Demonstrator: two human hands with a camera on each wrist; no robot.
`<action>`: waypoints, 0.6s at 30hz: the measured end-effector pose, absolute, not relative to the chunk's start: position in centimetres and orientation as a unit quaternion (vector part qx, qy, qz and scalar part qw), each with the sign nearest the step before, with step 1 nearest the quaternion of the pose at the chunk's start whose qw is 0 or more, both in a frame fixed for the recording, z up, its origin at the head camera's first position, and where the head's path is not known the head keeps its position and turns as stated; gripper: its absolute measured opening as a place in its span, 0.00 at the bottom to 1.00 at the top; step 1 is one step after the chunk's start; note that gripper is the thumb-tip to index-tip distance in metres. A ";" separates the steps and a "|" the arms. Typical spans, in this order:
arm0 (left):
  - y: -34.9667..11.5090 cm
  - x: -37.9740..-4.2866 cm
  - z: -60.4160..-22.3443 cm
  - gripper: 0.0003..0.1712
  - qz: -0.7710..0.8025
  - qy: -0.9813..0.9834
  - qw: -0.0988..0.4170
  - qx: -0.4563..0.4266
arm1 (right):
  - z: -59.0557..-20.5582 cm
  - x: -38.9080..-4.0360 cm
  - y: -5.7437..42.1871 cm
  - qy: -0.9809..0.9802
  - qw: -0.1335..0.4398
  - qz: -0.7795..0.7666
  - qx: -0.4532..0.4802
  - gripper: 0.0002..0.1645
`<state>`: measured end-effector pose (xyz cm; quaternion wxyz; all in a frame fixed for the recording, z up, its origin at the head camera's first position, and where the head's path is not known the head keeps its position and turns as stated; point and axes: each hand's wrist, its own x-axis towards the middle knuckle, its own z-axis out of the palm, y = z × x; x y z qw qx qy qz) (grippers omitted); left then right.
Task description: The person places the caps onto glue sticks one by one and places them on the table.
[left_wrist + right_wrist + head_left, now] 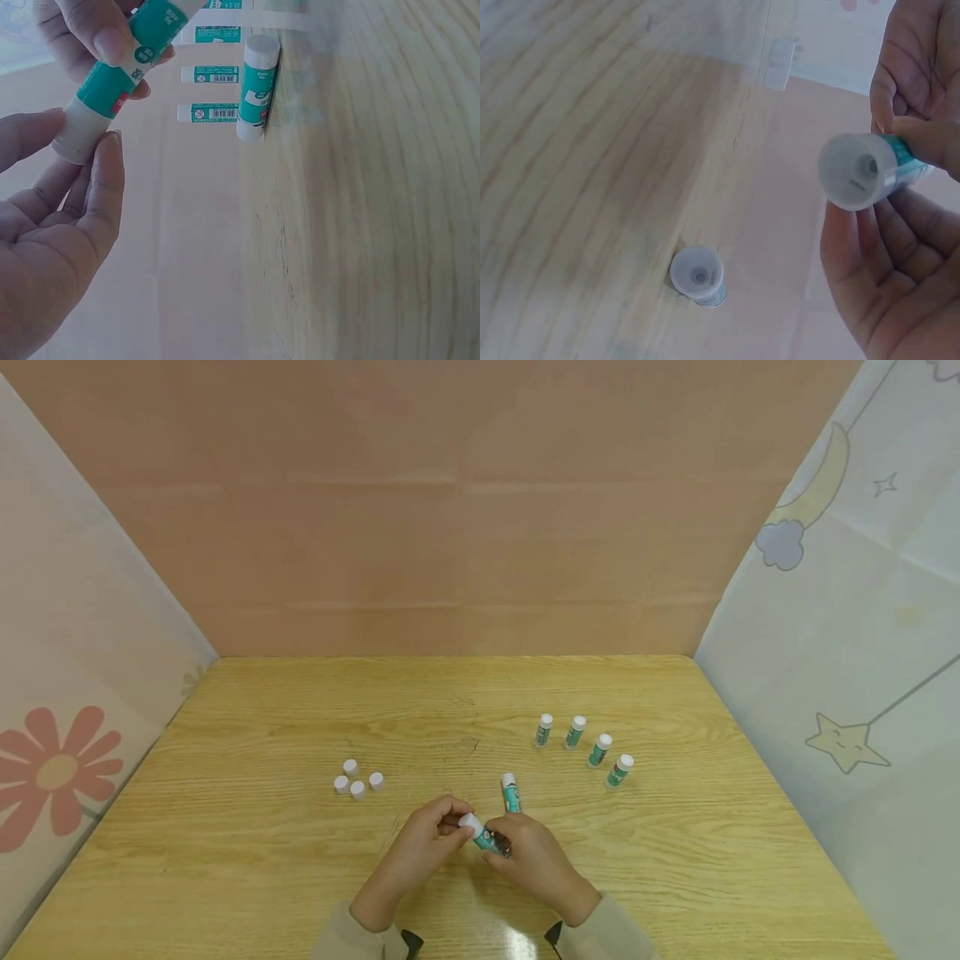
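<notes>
In front of me both hands hold one green-and-white glue stick (pixel 482 835), tilted above the table. My left hand (pixel 417 853) pinches its white cap (pixel 81 129) between thumb and fingers. The right hand (pixel 538 862) grips the green-labelled body, near the end whose hollow base (pixel 857 172) shows in the right wrist view. Just beyond the right hand a second capped glue stick (pixel 511 792) lies on the wooden table. Its near end is hidden by that hand in the head view.
Several capped glue sticks (pixel 600 751) stand upright in a slanting row at the right. To the left, several loose white caps (pixel 357 790) sit in a cluster on the table (pixel 247 860). A plain backdrop (pixel 450 543) and printed side cloths (pixel 847 652) surround the table.
</notes>
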<state>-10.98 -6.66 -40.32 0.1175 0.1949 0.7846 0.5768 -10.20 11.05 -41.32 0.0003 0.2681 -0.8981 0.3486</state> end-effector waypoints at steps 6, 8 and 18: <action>-6.8 -11.1 -40.5 0.13 0.574 0.786 0.118 0.194 | -41.4 -10.3 11.1 -0.897 -0.013 0.356 0.262 0.11; -6.9 -11.1 -40.6 0.14 0.572 0.788 0.118 0.194 | -41.5 -10.3 11.0 -0.895 -0.015 0.360 0.263 0.11; -7.2 -11.3 -40.9 0.15 0.563 0.799 0.111 0.179 | -41.5 -10.6 10.4 -0.891 -0.051 0.380 0.243 0.11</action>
